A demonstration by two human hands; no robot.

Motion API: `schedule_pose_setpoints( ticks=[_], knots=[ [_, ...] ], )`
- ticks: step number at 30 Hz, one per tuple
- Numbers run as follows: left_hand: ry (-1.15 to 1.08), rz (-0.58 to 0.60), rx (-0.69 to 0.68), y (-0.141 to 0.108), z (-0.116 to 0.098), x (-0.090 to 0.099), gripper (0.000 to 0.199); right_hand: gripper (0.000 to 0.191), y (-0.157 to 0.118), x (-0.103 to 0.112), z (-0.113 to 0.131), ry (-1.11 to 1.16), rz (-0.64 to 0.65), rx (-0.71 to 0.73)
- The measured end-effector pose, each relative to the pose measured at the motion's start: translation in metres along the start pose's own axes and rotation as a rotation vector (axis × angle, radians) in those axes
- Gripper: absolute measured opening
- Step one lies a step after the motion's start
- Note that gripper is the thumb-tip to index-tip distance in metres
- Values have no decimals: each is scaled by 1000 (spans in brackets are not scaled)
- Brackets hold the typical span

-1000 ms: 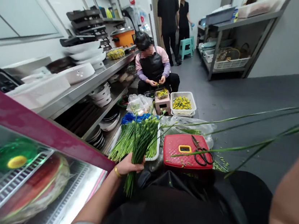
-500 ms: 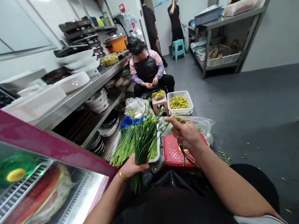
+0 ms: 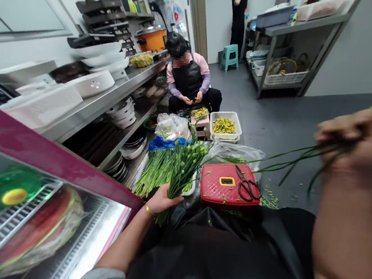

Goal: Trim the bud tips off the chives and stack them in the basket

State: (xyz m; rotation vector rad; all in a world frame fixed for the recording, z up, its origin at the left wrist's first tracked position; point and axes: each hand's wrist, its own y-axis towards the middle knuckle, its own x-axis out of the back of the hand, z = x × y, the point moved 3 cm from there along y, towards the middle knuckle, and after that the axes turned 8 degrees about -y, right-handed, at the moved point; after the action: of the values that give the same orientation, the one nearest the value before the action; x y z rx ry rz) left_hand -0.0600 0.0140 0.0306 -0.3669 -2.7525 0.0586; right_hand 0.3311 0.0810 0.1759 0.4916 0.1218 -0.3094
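Note:
My left hand (image 3: 162, 200) is closed round a thick bunch of green flower chives (image 3: 184, 164), buds upward, held above my lap. Far out to the right, my right hand (image 3: 362, 141) is closed on a few long chive stems (image 3: 292, 159) that trail back to the left; it is a little blurred. Between the hands sits a red lidded box (image 3: 213, 192) with black-handled scissors (image 3: 249, 188) and green scraps on its lid. More chives (image 3: 155, 169) lie in a white tray (image 3: 188, 192) behind the left-hand bunch.
A co-worker (image 3: 190, 74) sits ahead beside a white basket (image 3: 239, 132) of yellow-green pieces. A steel shelf (image 3: 88, 105) with dishes runs along the left. At lower left stands a glass-fronted cabinet (image 3: 68, 157) with a cut watermelon. Green scraps (image 3: 270, 197) litter the floor at right.
My right hand has swung from near the bunch out to the far right with its stems, uncovering the scissors on the red lid. My left hand keeps its bunch. The view has shifted slightly.

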Motion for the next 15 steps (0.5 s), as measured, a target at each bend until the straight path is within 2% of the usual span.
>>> schedule_pose_setpoints(
  ticks=[2, 4, 6, 8, 10, 12, 15],
  knots=[
    [93, -31, -55, 3, -4, -5, 31, 48, -22, -34, -20, 170, 73, -248],
    [147, -39, -91, 4, -8, -10, 29, 48, -45, -70, -38, 171, 270, -435],
    [168, -22, -110, 3, -9, -14, 27, 52, -61, -95, -49, 118, 425, -527],
    [174, 7, -115, 1, -9, -17, 25, 52, -69, -106, -52, 54, 481, -534],
    [172, 20, -107, -1, -7, -18, 24, 46, -69, -105, -48, -7, 435, -446],
    [168, 6, -94, -2, -6, -17, 24, 40, -61, -95, -36, -12, 311, -293],
    [153, 4, -81, -2, -4, -14, 25, 40, -32, -53, -11, 91, 2, -55]
  ],
)
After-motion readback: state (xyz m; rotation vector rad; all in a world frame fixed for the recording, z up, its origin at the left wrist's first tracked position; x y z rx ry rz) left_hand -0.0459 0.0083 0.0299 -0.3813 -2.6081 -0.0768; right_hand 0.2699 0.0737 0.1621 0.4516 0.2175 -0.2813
